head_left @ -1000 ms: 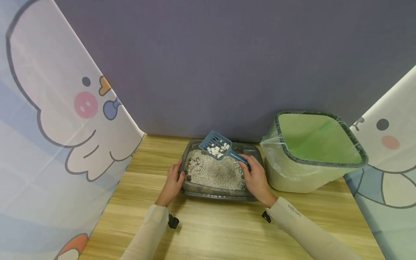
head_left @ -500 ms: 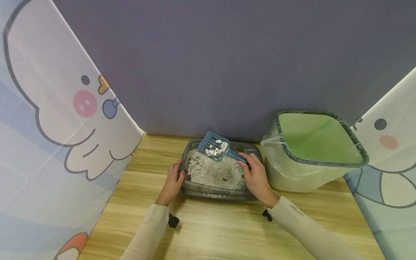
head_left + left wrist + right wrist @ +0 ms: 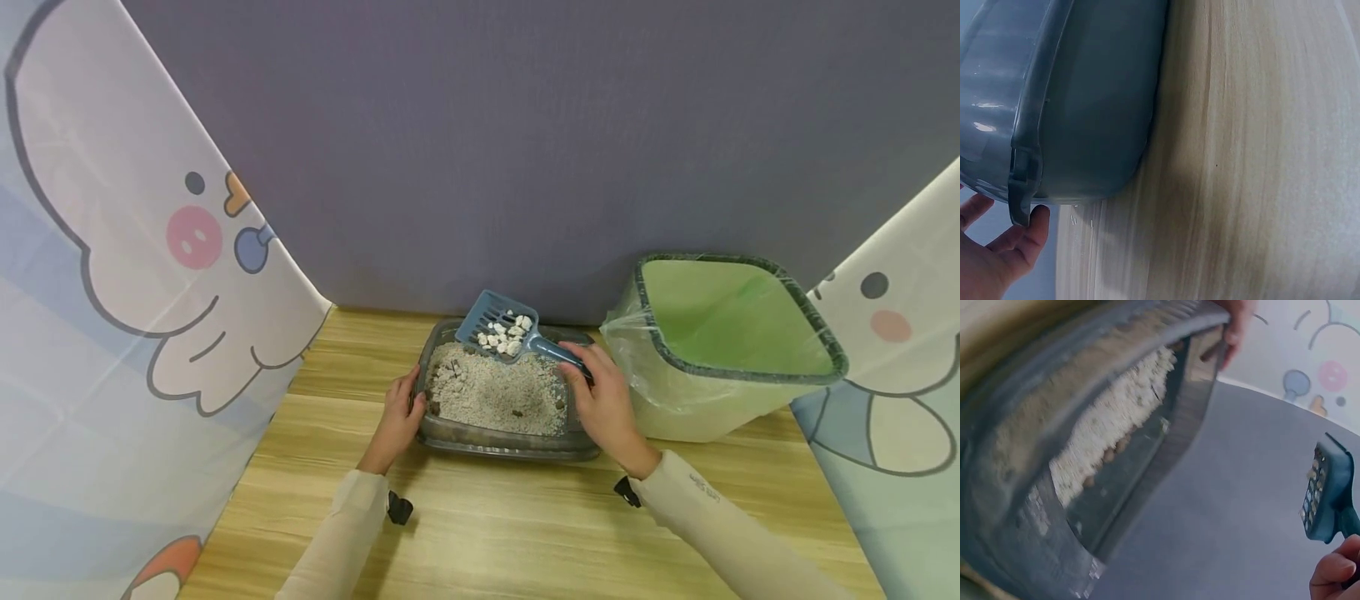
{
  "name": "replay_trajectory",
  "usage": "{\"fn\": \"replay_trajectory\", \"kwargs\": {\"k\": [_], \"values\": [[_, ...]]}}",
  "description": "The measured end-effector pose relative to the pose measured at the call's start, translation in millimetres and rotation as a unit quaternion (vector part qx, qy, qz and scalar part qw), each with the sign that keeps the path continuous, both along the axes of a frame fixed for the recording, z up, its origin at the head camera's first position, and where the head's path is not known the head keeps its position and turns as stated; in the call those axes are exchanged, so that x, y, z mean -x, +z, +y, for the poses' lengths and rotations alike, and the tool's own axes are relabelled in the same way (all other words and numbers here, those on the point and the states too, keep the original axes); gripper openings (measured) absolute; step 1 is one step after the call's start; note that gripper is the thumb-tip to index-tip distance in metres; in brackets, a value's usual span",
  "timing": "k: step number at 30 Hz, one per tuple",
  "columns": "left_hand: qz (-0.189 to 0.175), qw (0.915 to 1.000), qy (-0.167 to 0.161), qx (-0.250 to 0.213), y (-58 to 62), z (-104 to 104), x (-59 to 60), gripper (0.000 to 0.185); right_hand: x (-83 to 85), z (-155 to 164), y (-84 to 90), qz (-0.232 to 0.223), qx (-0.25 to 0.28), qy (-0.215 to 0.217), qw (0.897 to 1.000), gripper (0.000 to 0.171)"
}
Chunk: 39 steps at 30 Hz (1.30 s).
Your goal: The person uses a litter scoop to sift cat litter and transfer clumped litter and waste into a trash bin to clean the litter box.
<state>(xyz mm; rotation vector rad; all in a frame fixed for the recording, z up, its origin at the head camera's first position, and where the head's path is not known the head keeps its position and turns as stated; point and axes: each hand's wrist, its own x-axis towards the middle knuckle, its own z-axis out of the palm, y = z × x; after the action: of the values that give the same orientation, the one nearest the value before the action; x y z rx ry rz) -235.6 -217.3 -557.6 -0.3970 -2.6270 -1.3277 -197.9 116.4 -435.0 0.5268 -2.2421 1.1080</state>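
My left hand grips the left rim of a grey litter box, its thumb on the near side. In the left wrist view, those fingers hold the lip at the end of the box. My right hand holds the handle of a blue slotted litter scoop. White clumps lie on the scoop's head, which hangs over the back of the box. Pale litter covers much of the box floor, with a few dark lumps in it. The right wrist view shows the scoop raised beside the box.
A bin lined with a clear bag stands right of the box, close to my right hand. Behind the box rises a grey wall panel. Wooden tabletop runs along the front. Cartoon-printed sheets flank both sides.
My right hand has shifted right and the scoop has risen slightly. The clumps have moved about on its head. A dark lump now shows on the litter. My left hand stays on the rim.
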Motion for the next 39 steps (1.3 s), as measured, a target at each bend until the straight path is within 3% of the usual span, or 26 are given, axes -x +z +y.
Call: {"fn": "replay_trajectory", "kwargs": {"k": [9,20,25,29,34,39], "values": [[-0.005,0.9999,-0.008,0.007,-0.4,4,3.6,0.052,-10.3,42,41.5,0.060,0.023,-0.016,0.998,0.029],[-0.019,0.9998,-0.003,0.004,2.8,4,3.2,0.053,-37.9,139,82.9,0.089,0.067,-0.145,0.983,0.025],[-0.024,0.9997,-0.003,0.005,5.1,1,2.7,0.053,-42.2,176,83.8,0.081,0.045,-0.211,0.973,0.028],[-0.022,0.9997,-0.007,0.002,5.6,-1,2.7,0.053,-39.2,191,76.6,0.086,0.030,-0.232,0.968,0.028],[-0.019,0.9998,-0.006,0.001,3.6,-2,2.4,0.053,-32.6,202,66.6,0.120,0.013,-0.252,0.960,0.025],[-0.013,0.9999,-0.004,0.003,0.8,1,-0.1,0.053,-32.0,207,55.5,0.167,0.036,-0.288,0.942,0.019]]}}
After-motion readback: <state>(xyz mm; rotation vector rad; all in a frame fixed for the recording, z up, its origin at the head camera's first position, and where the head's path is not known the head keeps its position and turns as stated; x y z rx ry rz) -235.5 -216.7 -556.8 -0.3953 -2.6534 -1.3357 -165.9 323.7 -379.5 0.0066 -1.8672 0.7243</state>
